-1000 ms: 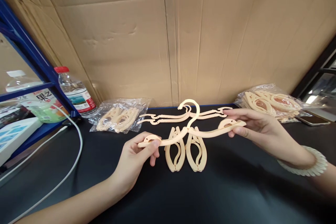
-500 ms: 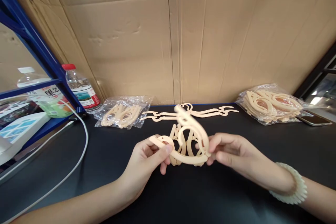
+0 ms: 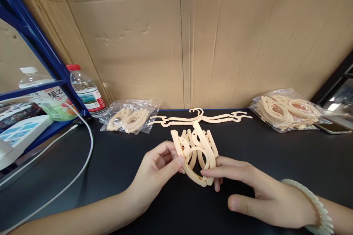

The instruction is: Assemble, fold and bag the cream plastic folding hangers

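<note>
A beige plastic folding hanger [image 3: 193, 178], its two arms folded up into a U shape, is raised above the black table. My left hand [image 3: 156, 172] pinches its left arm between thumb and fingers. My right hand [image 3: 256, 187] has the index finger across the front of the right arm and other fingers behind it, while the thumb sticks out apart. Partly hidden behind the held one, more folded hangers [image 3: 214, 143] lie on the table. Farther back, unfolded hangers [image 3: 182, 121] lie side by side with their hooks near the middle.
Clear plastic bags of folded hangers lie at back left [image 3: 131, 117] and back right [image 3: 286, 112], with a phone [image 3: 333, 126] beside the right one. A water bottle [image 3: 87, 93], a blue shelf frame [image 3: 41, 49] and a white cable [image 3: 89, 150] occupy the left. Cardboard [image 3: 138, 51] walls the back.
The right arm of the held hanger has swung up and in, closer to the left arm. My right hand has shifted lower, with its thumb now off the hanger.
</note>
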Action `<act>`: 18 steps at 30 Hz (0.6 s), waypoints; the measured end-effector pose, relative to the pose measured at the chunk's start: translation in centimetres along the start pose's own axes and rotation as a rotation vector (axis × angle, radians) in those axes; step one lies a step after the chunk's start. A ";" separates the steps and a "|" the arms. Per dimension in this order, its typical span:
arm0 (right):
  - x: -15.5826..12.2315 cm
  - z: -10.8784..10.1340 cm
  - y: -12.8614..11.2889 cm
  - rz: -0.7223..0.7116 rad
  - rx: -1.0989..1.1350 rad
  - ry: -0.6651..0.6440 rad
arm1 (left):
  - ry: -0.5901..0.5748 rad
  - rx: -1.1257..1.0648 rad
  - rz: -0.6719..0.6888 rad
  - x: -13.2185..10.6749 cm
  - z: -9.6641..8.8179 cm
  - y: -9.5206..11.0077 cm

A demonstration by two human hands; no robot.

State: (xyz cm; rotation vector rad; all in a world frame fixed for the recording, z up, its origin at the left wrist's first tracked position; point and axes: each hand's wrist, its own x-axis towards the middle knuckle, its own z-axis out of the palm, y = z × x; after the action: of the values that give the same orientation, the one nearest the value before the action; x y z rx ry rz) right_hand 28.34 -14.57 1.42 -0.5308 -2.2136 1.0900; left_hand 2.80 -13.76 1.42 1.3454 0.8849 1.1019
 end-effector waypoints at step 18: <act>-0.1 0.5 -0.5 0.050 -0.098 0.059 | -0.178 -0.099 0.091 -0.4 0.2 0.3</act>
State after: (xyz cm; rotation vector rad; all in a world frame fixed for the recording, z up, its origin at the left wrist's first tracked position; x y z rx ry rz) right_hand 28.00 -15.18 1.51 -0.6561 -2.2210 0.9819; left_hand 2.82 -14.21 1.69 1.3880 0.6367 1.0624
